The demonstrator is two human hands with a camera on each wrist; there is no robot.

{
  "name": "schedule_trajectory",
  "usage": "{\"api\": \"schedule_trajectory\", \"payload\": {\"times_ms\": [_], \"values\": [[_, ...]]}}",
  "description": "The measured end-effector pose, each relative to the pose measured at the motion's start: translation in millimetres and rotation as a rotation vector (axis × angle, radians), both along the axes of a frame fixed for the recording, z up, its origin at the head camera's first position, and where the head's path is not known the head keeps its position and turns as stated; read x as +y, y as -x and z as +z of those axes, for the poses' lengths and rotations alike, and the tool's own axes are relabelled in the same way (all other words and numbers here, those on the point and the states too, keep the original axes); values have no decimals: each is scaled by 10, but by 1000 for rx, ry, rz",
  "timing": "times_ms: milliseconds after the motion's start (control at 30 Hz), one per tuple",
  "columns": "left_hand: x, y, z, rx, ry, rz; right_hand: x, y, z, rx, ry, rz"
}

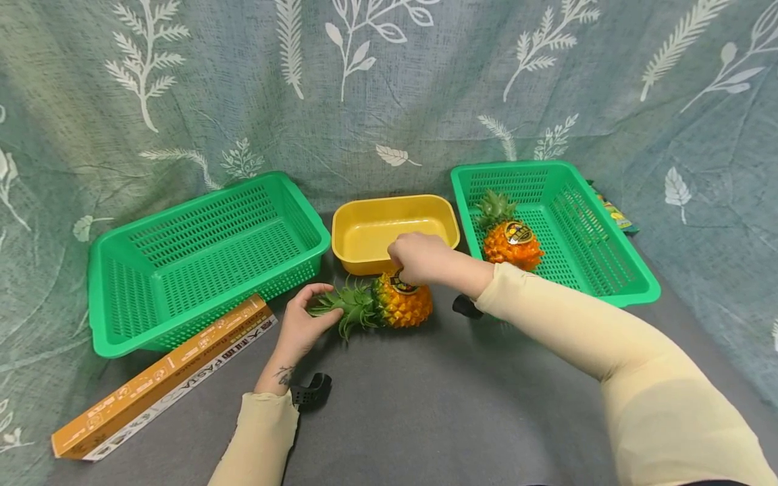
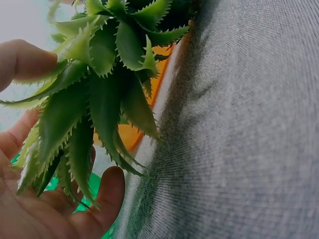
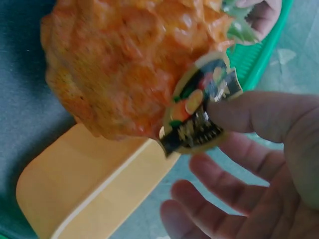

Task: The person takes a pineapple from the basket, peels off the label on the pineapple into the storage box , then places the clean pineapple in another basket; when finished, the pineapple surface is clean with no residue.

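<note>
A pineapple (image 1: 404,307) with an orange-yellow body lies on its side on the dark table, its green crown (image 1: 354,305) toward the left. My left hand (image 1: 306,316) holds the crown, thumb on the near side and fingers around the far side; serrated leaves (image 2: 104,94) fill the left wrist view. At the body, my right hand (image 1: 425,259) pinches the oval black-and-gold label (image 3: 197,107). Its thumb (image 3: 244,112) lies over the label while the other fingers spread below. Part of the label stands out past the fruit's edge in the right wrist view.
A yellow bin (image 1: 395,202) stands just behind the pineapple. Green baskets stand at the left (image 1: 213,253) and right (image 1: 644,290); the right one holds another labelled pineapple (image 1: 513,244). A long pasta box (image 1: 164,378) leans by the left basket. A packet (image 1: 616,212) lies behind the right basket.
</note>
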State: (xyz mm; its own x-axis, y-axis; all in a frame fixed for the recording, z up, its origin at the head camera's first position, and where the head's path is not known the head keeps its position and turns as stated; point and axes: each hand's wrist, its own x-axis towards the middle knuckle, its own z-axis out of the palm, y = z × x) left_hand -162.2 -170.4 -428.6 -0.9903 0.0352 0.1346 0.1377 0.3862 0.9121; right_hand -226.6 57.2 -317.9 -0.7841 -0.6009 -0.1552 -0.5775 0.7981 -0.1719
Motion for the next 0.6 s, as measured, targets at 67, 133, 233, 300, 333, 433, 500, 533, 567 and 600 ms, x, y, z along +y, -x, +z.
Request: {"api": "schedule_trajectory", "payload": {"times_ms": [67, 133, 233, 300, 333, 433, 500, 533, 567, 600], "values": [[1, 1, -1, 0, 1, -1, 12, -29, -11, 55, 9, 7], [2, -2, -1, 1, 0, -2, 25, -65, -12, 106, 16, 12], [3, -7, 0, 11, 0, -4, 41, -114, 7, 162, 33, 19], [4, -11, 4, 18, 1, -3, 49, -135, 44, 188, 53, 24], [5, -12, 6, 21, 3, -4, 53, -136, 71, 201, 64, 22], [3, -10, 7, 25, 6, -5, 69, -86, 169, 253, 94, 8], [3, -9, 7, 26, 6, -6, 86, -5, 240, 301, 101, -2], [3, -7, 5, 25, 8, -6, 98, 50, 269, 324, 98, -9], [3, -8, 4, 25, 11, -5, 110, 110, 293, 342, 94, -17], [4, -9, 2, 24, 12, -3, 122, 175, 312, 354, 81, -26]]}}
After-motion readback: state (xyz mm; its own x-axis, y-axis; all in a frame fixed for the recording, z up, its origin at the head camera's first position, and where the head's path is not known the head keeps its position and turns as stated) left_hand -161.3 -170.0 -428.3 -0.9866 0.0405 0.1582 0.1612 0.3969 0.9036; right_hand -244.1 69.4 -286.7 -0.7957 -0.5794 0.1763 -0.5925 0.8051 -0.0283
